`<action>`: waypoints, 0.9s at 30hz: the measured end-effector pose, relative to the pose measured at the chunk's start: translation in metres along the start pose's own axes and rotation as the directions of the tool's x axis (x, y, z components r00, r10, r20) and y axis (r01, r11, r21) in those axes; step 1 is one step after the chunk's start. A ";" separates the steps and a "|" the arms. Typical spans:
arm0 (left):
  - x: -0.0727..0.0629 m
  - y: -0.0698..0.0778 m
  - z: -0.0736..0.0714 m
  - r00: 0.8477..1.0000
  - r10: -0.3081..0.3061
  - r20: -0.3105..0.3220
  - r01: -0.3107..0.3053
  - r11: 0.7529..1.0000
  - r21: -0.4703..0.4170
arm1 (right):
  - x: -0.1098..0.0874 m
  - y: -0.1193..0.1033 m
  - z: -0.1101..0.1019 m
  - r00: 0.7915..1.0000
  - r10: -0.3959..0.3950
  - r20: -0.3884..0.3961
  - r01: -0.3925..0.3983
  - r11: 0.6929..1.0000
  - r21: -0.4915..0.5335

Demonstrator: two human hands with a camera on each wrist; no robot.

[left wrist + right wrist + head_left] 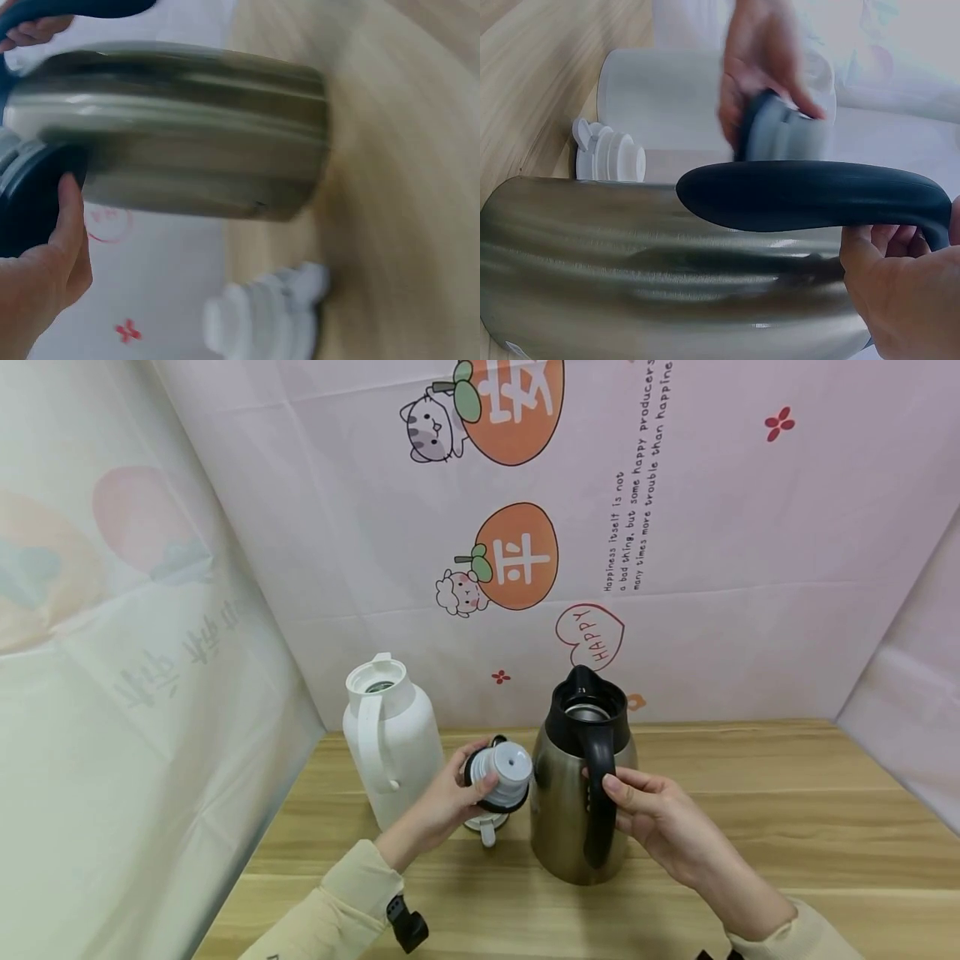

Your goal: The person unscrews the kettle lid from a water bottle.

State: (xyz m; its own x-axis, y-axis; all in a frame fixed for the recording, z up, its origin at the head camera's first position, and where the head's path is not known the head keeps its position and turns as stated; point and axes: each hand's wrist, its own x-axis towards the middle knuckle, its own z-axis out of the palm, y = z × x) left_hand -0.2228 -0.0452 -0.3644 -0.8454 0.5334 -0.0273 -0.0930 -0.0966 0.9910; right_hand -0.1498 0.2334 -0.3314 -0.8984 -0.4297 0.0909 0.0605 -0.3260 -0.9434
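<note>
My left hand (457,789) grips a black-rimmed stopper lid (510,768), its pale plug side turned up towards the head camera. Just right of it stands a steel vacuum jug (558,814) with a black collar and an uncovered mouth. My right hand (660,818) holds that jug's black handle (600,810), thumb and fingers around it. Below the held lid, a white stopper (607,154) with a small tab rests on the table. At the left is a white vacuum jug (405,735), also uncovered, its handle facing me.
Both jugs stand on a wood-grain table (750,827) close to its back edge. A printed cloth backdrop (712,635) rises behind them, and another cloth hangs at the left. A dark wrist strap piece (407,925) sits on the left sleeve.
</note>
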 end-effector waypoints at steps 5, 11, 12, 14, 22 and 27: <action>-0.011 -0.026 -0.012 0.995 -0.089 0.042 0.087 0.995 0.048 | 0.001 0.000 0.001 1.000 0.015 -0.006 -0.015 1.000 -0.010; -0.020 -0.054 -0.020 0.982 -0.173 0.076 0.161 0.976 0.144 | 0.002 0.000 0.000 1.000 0.021 0.001 -0.021 1.000 -0.011; -0.020 -0.058 -0.021 0.980 -0.184 0.077 0.170 0.972 0.162 | 0.002 0.000 0.000 1.000 0.019 0.002 -0.019 1.000 -0.009; -0.021 -0.065 -0.021 0.977 -0.199 0.077 0.182 0.965 0.186 | 0.002 0.000 0.000 1.000 0.016 0.003 -0.016 1.000 -0.006; -0.022 -0.086 -0.018 0.964 -0.255 0.073 0.231 0.942 0.244 | 0.001 0.001 -0.001 1.000 0.012 0.006 -0.012 1.000 -0.005; -0.022 -0.094 -0.018 0.964 -0.257 0.071 0.236 0.946 0.221 | 0.000 0.001 -0.001 1.000 0.016 0.009 -0.016 1.000 0.004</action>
State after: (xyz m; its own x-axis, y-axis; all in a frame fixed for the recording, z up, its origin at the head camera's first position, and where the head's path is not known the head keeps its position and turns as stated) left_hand -0.2052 -0.0627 -0.4591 -0.7537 0.5982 -0.2721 -0.1715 0.2208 0.9601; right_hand -0.1502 0.2339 -0.3325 -0.8934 -0.4424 0.0783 0.0771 -0.3226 -0.9434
